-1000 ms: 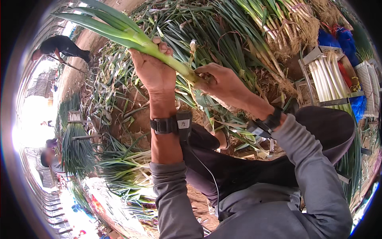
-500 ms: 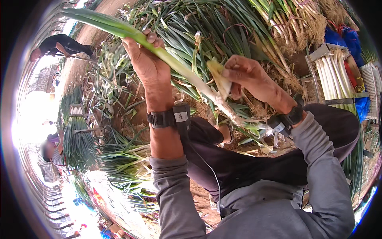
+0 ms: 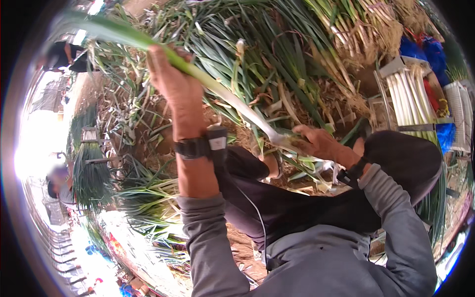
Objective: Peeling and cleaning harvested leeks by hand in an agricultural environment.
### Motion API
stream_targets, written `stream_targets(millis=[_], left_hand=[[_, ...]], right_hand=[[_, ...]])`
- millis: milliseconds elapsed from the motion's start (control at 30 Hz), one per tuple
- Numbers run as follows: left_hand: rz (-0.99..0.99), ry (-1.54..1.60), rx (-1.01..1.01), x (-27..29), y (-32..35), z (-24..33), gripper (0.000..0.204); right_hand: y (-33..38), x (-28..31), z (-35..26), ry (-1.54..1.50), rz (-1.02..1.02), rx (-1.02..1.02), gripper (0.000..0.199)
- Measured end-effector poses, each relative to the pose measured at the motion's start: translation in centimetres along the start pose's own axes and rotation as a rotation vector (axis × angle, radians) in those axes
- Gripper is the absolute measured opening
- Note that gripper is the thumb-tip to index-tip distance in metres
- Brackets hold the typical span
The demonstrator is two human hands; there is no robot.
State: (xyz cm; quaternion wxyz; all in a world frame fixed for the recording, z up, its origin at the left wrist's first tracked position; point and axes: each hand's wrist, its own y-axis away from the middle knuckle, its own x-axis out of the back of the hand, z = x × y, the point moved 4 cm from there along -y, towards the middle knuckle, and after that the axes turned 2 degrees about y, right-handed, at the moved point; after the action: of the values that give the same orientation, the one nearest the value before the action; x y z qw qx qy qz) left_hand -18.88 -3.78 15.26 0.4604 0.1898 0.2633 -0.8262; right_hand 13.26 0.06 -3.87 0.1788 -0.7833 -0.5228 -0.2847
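Note:
My left hand (image 3: 174,86) is closed around the green upper part of a long green onion (image 3: 232,105). Its leaves reach up to the far left and are blurred, while the white stalk slants down to the right. At the lower end my right hand (image 3: 321,144) has its fingers closed about the brownish roots, slightly smeared by motion. Below this hand lie pale peeled scraps (image 3: 316,178) near my foot.
A large heap of green onions (image 3: 237,44) spreads ahead, with tied rooty bundles (image 3: 366,29) at far right. Trimmed white stalks (image 3: 408,96) sit in a metal rack at right. More onions (image 3: 148,198) lie at left. Two other people (image 3: 67,55) work at far left.
My right hand has moved down from mid-stalk to the root end, and the yellowish peel it held is no longer in view. My left hand has shifted slightly left with the onion.

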Motion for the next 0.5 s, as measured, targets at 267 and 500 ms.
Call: stream_targets(millis=[267, 500], left_hand=[[-0.113, 0.383, 0.082, 5.0, -4.0, -0.2, 0.043], [0.028, 0.143, 0.051, 2.3, -1.0, -1.3, 0.041]], right_hand=[[-0.8, 1.9, -2.4, 0.188, 0.081, 0.128, 0.033], [1.4, 1.3, 3.4, 0.348, 0.241, 0.108, 0.021]])
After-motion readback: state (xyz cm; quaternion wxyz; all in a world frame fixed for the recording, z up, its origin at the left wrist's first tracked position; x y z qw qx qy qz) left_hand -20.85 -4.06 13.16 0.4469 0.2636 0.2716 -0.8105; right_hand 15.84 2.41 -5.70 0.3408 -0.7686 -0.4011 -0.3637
